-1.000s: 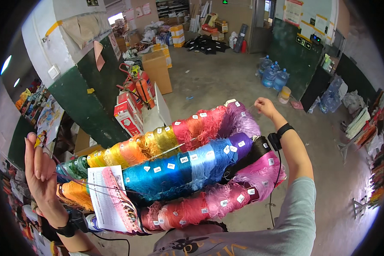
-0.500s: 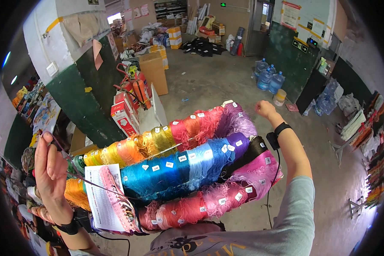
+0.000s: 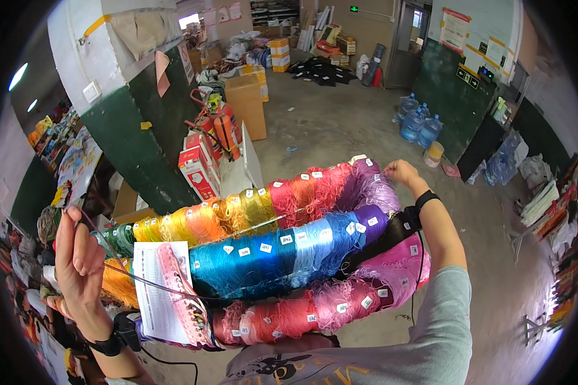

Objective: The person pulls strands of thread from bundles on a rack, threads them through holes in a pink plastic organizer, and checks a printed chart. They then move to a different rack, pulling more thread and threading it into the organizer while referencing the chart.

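Glossy blue thread (image 3: 244, 273), matt white paper (image 3: 154, 311)

purple thread (image 3: 149, 281), pale pink strip (image 3: 183, 307), blue-violet skeins (image 3: 270, 262), green-white pillar (image 3: 130, 106)

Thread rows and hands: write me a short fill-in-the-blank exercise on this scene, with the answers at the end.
1. The left hand pinches a strand that passes over a sheet of ____ paper.
2. On the sheet lies a ____ strip.
3. The right hand is nearest the ____ thread.
4. The blue water jugs stand on the ____.

Missing words: white; pink; purple; floor.
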Demonstrator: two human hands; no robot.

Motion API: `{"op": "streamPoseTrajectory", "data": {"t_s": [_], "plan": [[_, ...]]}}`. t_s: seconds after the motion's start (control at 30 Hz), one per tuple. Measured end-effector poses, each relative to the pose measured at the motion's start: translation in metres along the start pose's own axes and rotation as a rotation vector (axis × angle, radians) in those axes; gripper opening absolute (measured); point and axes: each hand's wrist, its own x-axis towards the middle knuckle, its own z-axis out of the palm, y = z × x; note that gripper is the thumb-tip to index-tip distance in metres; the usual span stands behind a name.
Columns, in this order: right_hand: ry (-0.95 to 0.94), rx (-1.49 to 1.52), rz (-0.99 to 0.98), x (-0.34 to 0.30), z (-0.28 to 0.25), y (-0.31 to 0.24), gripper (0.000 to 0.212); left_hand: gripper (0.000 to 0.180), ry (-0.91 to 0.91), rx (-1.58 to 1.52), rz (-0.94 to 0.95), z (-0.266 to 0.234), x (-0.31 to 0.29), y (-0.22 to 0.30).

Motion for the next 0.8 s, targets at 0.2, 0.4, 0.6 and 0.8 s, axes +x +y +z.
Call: {"op": "streamPoseTrajectory", "data": {"t_s": [0.2, 0.4, 0.6, 0.8], "plan": [[0.062, -0.051, 0.066, -0.011, -0.005, -0.015, 0.019, 0.024, -0.018, -0.011, -0.017, 0.004, 0.004, -0.009], [0.096, 0.092, 0.068, -0.011, -0.016, -0.012, 0.019, 0.024, -0.007, -0.008, -0.017, 0.006, -0.001, -0.007], [0.074, 0.464, 0.079, -0.019, -0.033, 0.011, 0.018, 0.023, -0.047, -0.028, -0.049, 0.003, 0.001, -0.014], [-0.223, 0.865, 0.212, -0.065, -0.076, -0.037, 0.017, 0.022, -0.131, 0.016, -0.117, -0.005, -0.001, -0.015]]}}
